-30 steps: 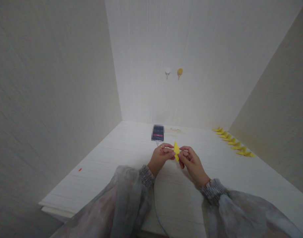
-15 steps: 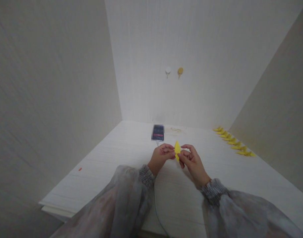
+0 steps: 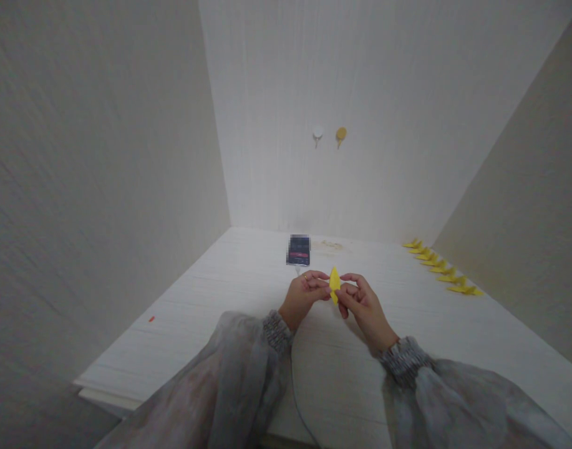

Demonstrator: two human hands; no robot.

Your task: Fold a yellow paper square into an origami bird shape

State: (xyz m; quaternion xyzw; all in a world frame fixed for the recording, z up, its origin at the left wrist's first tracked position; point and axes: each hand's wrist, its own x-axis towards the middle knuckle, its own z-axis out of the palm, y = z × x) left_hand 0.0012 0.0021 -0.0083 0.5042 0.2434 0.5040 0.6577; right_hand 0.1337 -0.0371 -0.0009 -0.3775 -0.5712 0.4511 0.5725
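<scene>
Between my two hands is a small piece of folded yellow paper [image 3: 335, 279], held upright above the white table [image 3: 342, 374]. My left hand [image 3: 305, 294] is closed on its left side, with thumb and fingertips at the edge. From the right, my right hand [image 3: 359, 300] pinches the lower part between thumb and fingers, its index finger reaching towards the upper edge. A ring shows on a finger of the left hand. Several folded yellow paper cranes [image 3: 442, 270] stand in a slanting row at the table's right side.
A phone [image 3: 299, 251] lies behind my hands, with a cable [image 3: 295, 393] running towards the table's front edge. A small red scrap [image 3: 151, 318] lies at the left. A white hook [image 3: 318, 133] and a yellow hook [image 3: 341, 133] are on the back wall. Walls enclose both sides.
Hardly anything differs. My right index finger has shifted very slightly at the paper's upper edge; both hands keep their grip in the same place.
</scene>
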